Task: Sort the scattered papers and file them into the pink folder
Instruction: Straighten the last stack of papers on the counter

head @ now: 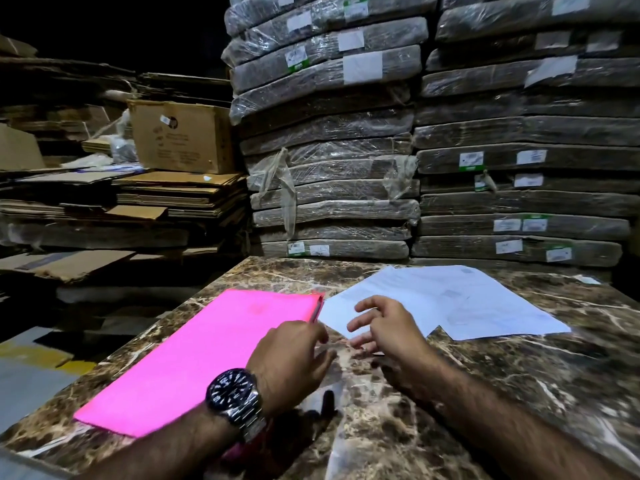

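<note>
Right up close at the bottom edge, both forearms came in over the brown marble table (519, 393), with a chunky steel watch (233, 396) on the left wrist. Left hand (294, 358) sat over the tabletop just off the folder's right edge, fingers loosely curled and gripping nothing as far as I could see. Right hand (388, 330) was near it but not touching it, fingers spread and bent, tips over the near corner of the papers, not pinching any sheet. Pink folder (194, 358) lay flat and closed to the left of both hands, running diagonally away toward the table's far side; couldn't tell if anything was inside. White papers (450, 299) lay in a loose overlapping pile to the right of the folder, their near corner almost meeting the folder's far corner. Farther back on the left, a cardboard box (180, 136) sat on piles of flattened cardboard (173, 195), contents hidden. Behind the table stood two tall stacks of plastic-wrapped bundles (329, 168) with small white and green labels stuck on.
</note>
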Action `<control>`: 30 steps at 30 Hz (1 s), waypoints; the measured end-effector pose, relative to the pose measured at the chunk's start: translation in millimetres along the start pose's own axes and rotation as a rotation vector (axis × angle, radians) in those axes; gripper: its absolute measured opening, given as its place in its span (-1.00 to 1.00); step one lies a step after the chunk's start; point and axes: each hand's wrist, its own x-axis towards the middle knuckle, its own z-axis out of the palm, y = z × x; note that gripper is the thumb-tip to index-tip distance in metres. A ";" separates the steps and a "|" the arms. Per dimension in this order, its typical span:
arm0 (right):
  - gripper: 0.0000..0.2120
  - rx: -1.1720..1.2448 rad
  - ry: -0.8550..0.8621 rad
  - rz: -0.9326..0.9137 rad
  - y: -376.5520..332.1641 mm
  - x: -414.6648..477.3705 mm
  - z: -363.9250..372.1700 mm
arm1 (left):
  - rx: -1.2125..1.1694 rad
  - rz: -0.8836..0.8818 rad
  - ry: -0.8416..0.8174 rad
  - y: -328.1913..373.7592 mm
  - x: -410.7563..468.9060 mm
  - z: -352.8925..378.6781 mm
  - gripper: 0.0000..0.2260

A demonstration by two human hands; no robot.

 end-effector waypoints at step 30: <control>-0.34 -0.749 0.618 0.331 74.4 57.5 -205.5 | 0.127 0.163 -0.209 42.0 104.5 84.9 -0.86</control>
